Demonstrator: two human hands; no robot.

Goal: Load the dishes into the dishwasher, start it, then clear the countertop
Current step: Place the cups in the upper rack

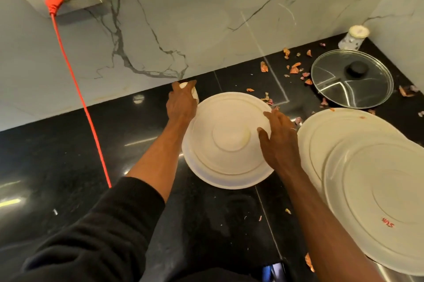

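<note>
In the middle of the frame a stack of upturned white plates (pixel 229 155) sits on the black worktop (pixel 68 155). The left hand (pixel 181 104) reaches past the stack's upper left edge to a small white cup (pixel 195 96) that stands close to the marble wall (pixel 183 18); its fingers (pixel 191 83) curl round the cup. The right hand (pixel 281 144) rests on the right side of the stack, with the thumb on the top plate and the other fingers lightly bent over the rim; whether they grip the plate cannot be told. At the lower right of the frame lies a second stack of larger white plates (pixel 367 190). Above it, in the upper right, sits a pan with a glass lid (pixel 351 80), a small jar (pixel 354 37) behind it, and scattered peelings (pixel 294 68) to its left. In the upper left an orange plug (pixel 53 3) sits in a wall socket.
</note>
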